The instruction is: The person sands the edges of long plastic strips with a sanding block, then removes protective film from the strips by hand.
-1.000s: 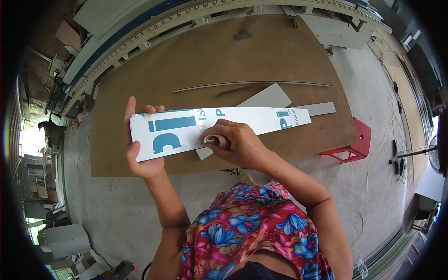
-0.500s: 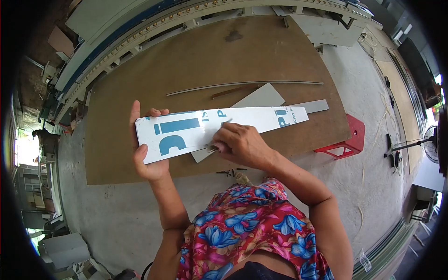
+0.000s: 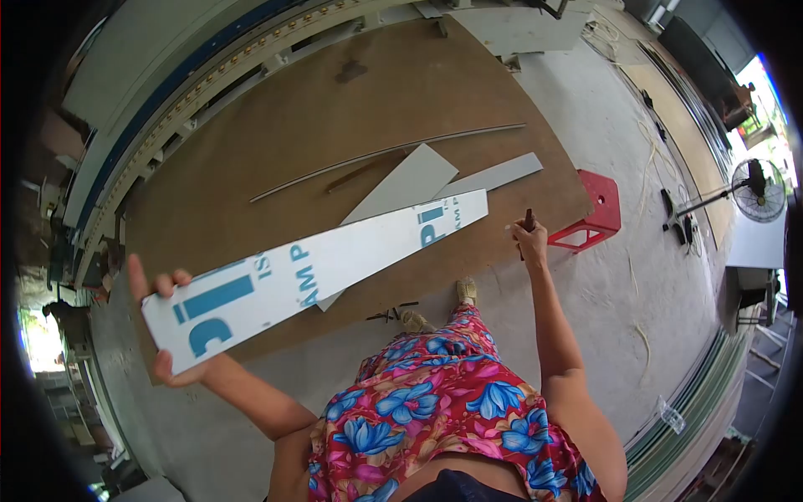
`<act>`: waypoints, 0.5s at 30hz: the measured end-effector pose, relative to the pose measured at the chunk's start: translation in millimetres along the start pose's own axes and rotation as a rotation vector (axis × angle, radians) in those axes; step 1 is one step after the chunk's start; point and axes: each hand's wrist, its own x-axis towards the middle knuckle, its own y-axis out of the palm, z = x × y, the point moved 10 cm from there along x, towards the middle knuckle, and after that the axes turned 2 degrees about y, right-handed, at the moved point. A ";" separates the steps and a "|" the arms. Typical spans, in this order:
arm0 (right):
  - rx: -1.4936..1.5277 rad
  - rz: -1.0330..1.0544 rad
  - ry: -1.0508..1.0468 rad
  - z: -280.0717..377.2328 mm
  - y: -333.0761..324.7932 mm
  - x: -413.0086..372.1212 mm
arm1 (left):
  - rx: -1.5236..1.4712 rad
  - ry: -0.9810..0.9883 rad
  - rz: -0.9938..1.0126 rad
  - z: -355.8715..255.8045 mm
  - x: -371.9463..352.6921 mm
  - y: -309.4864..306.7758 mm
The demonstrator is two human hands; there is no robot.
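Left hand (image 3: 177, 373) grasps the panel (image 3: 324, 269) by its wide end, thumb at the near edge, fingers at the far edge, index finger jutting past it; right hand (image 3: 533, 238), well apart from it, is closed round a dark item (image 3: 529, 220), too small to name. Held over the near side of the table (image 3: 401, 84), the panel points its narrow end rightward; contact underneath cannot be told. With 1 hand on so long a piece, good handling probably calls for a firm, even pinch across the 2 edges and a level wrist. Brown, with 1 dark stain (image 3: 350, 71), the table bears a grey sheet (image 3: 410, 177), a strip (image 3: 506, 173) and a thin rod (image 3: 387, 154). Around it: pale floor (image 3: 585, 318), a machine (image 3: 209, 92) along the far side, a red stool (image 3: 598, 201) by the right corner, a fan (image 3: 758, 191) farther off
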 end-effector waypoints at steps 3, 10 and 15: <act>0.056 0.012 0.073 -28.1 -2.7 -1.5 | -0.172 0.042 0.187 -12.1 5.3 3.7; 0.144 0.054 0.101 -45.4 31.4 -0.6 | -0.258 0.124 0.509 -30.9 1.4 31.1; 0.185 0.156 0.170 -48.7 56.7 1.9 | -0.381 0.030 0.657 -32.4 2.2 48.1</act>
